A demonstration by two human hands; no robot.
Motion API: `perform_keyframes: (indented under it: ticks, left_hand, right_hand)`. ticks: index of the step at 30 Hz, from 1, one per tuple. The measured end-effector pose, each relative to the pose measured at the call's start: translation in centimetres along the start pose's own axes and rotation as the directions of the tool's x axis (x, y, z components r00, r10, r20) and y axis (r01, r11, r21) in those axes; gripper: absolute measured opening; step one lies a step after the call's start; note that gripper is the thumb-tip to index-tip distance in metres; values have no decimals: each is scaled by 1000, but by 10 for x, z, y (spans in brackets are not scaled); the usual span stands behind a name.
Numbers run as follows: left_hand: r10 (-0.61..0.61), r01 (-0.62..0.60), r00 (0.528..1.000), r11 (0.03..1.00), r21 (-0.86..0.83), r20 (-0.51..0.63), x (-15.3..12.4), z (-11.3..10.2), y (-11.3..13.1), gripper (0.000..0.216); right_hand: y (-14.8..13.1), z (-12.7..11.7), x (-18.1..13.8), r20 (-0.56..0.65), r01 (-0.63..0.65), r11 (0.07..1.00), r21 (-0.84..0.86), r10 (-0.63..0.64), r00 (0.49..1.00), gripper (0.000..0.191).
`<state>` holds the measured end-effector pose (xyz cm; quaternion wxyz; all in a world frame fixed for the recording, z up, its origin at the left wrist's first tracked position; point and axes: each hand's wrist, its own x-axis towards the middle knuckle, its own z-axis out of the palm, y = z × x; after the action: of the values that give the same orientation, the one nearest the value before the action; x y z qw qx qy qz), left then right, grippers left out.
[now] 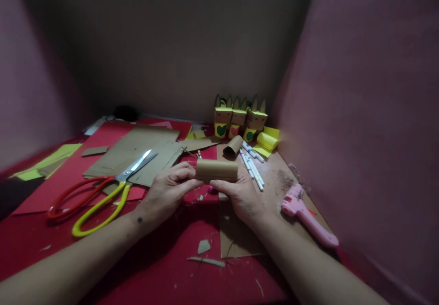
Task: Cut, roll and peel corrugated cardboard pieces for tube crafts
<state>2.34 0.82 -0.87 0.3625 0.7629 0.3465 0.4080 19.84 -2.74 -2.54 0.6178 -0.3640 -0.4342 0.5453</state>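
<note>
Both my hands hold a brown cardboard tube (pixel 216 169) sideways above the table. My left hand (pixel 168 187) grips its left end, the thumb along the lower edge. At the other end my right hand (pixel 245 195) is closed on it, thumb pressed near the lower edge; the fingers behind are hidden. Just beyond the tube a second cardboard roll (pixel 233 146) lies on its side. White markers (pixel 252 168) with coloured marks lie beside it. Left of my left hand rest large scissors (pixel 120 179) with one red and one yellow handle, blades apart.
A pink glue gun (pixel 305 213) lies at the right on a brown board (pixel 236 241). Three cardboard figures (pixel 236 118) with pointed ears stand at the back, near a yellow paper roll (pixel 267 141). Cardboard sheets (pixel 137 145) and red paper (pixel 44 195) cover the left. Scraps (pixel 204 246) lie in front.
</note>
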Motion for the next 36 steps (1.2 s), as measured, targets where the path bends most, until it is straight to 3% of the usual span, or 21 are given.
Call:
perform_keyframes:
  ticks: [5,8,12,17,21,24,27,29,33,36]
  left_hand:
    - [20,-20,1000,1000,-18,10,-2,2,7,15]
    - [-14,12,999,999,-45,-37,-3,5,15,17]
    - [-11,12,992,1000,7,-124,-6,6,22,13]
    - [136,-103,972,979,175,-191,-9,1,21,10]
    - [232,-204,954,967,154,-192,-9,-5,12,12]
    - [298,-291,934,955,66,-196,-6,-7,1,48]
    - [337,-340,935,940,-7,-112,-2,-3,-4,92]
    - [336,-340,940,939,-52,-61,-2,2,0,102]
    - [299,-298,954,954,-41,17,-11,7,18,70]
    - [237,-237,971,971,18,6,-17,4,30,52]
  right_hand:
    - [0,4,-5,-9,25,1000,7,-25,1000,27]
    - [0,7,-8,10,8,1000,11,-8,1000,28]
    - [4,5,-5,48,75,997,-16,-75,996,40]
    - [4,1,3,48,109,993,-49,-107,993,36]
    - [1,-3,8,81,22,991,133,-33,996,35]
    - [-2,-7,9,123,-58,950,307,21,992,36]
    - [-3,-8,6,223,-181,898,402,96,970,38]
    - [-2,-6,2,291,-241,878,413,124,949,39]
    - [1,-1,-5,411,-335,868,367,172,895,44]
    - [1,-2,-5,430,-356,880,315,203,880,47]
